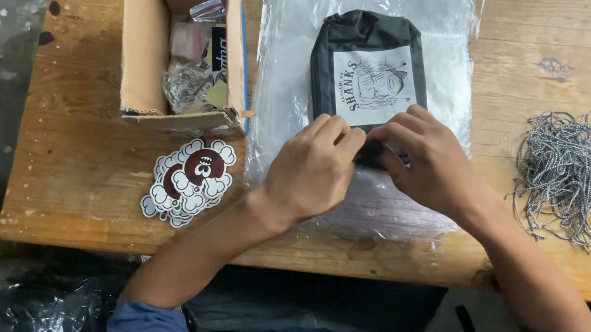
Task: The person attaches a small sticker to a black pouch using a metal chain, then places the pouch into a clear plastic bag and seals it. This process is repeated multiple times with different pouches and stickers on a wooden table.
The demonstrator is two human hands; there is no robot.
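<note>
A small black fabric pouch [362, 42] with a white printed panel lies on a stack of clear plastic bags [291, 47] on the wooden table [77, 147]. My left hand [311, 168] and my right hand [427, 159] meet at the pouch's near end. Fingers of both hands pinch its lower edge, and my right fingertips rest on the white panel. The near end of the pouch is hidden under my hands.
An open cardboard box [150, 32] with small packets inside stands at the left. A pile of round dark-red and white stickers [190, 181] lies in front of it. A heap of grey-and-white cords [578, 175] lies at the right. Dark bags lie below the table's near edge.
</note>
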